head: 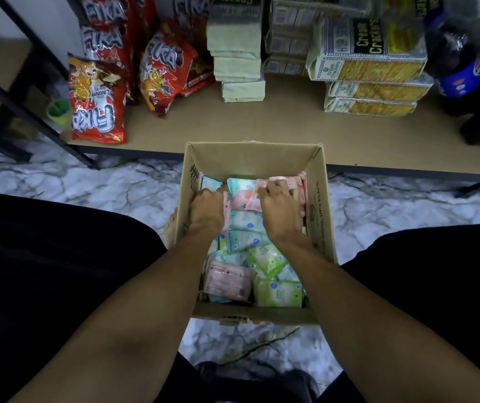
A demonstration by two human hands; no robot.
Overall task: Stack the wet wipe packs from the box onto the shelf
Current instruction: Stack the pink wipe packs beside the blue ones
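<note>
**Both hands in box, packs not yet on shelf**

Person is crouching over open cardboard box (252, 158) on marble floor (102, 184), just in front of low shelf (291, 126).

Wet wipe packs (279, 292) are all lying inside box: soft flat pouches, jumbled and overlapping, in pale green, teal-blue and pink w/ small printed labels. Green ones are sitting nearest person, teal mid-box, pink at far end.

Left hand (207, 209) is reaching in by far-left wall, knuckles up, fingers curled down among packs. Fingertips hidden, so can't tell what it's gripping.

Right hand (276, 210) is curling fingers over top edge of pink packs (288, 181) at far-right, pinching them.

Shelf is carrying red snack bags (99, 97), cracker packs (369, 65), cola bottle (459, 74).
</note>
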